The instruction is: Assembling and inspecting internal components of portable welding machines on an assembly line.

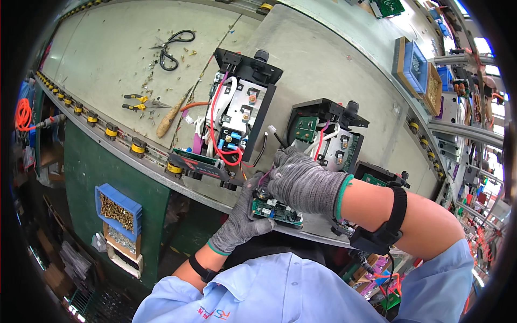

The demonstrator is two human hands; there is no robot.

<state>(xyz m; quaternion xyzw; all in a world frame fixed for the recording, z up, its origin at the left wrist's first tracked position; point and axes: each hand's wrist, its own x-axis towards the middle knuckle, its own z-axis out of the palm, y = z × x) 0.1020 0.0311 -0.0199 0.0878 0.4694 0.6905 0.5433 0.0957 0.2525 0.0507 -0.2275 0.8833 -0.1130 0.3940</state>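
My left hand [237,223], in a grey knit glove, grips the left edge of a green circuit board [280,213] at the bench's front edge. Over that board, my gloved right hand [307,182] bends its fingers closed among the wires; what they pinch is hidden. A black cable with a white plug [272,130] sticks up beyond its knuckles. Left of it stands an open electronic unit [235,116] with a metal plate and red and white wires. A similar unit [336,148] sits just past my right hand, partly covered by it.
Black-handled scissors [168,51], yellow-and-black pliers [141,103] and a wooden-handled tool [168,119] lie on the left among loose screws. A roller rail [111,131] edges the bench. Blue screw bins hang at the front [135,232] and stand far right [413,67].
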